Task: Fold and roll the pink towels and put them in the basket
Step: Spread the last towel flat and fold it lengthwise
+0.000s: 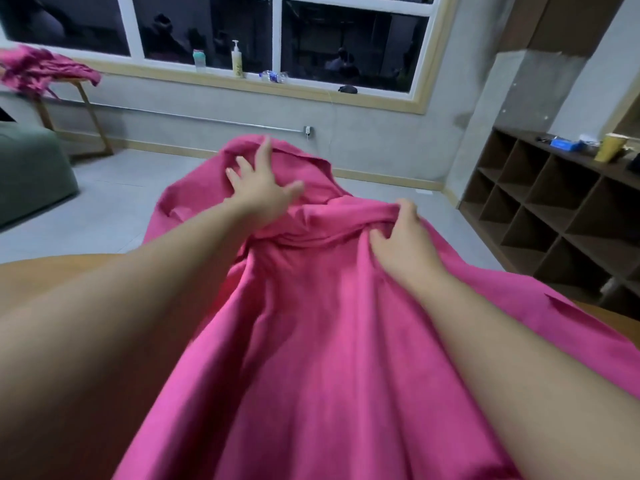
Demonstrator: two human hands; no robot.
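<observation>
A large pink towel (311,341) is spread over a wooden table (41,275), reaching from the near edge to the far edge, with bunched folds in the middle. My left hand (261,183) lies on the far part of the towel with fingers spread and straight. My right hand (403,237) pinches a raised fold of the towel with curled fingers and thumb. More pink towels (41,69) lie in a heap on a small wooden stand at the far left. No basket is in view.
A green sofa (31,171) stands at the left. Dark cube shelves (554,216) line the right wall, with small items on top. Bottles (237,60) sit on the window sill. Grey floor lies beyond the table.
</observation>
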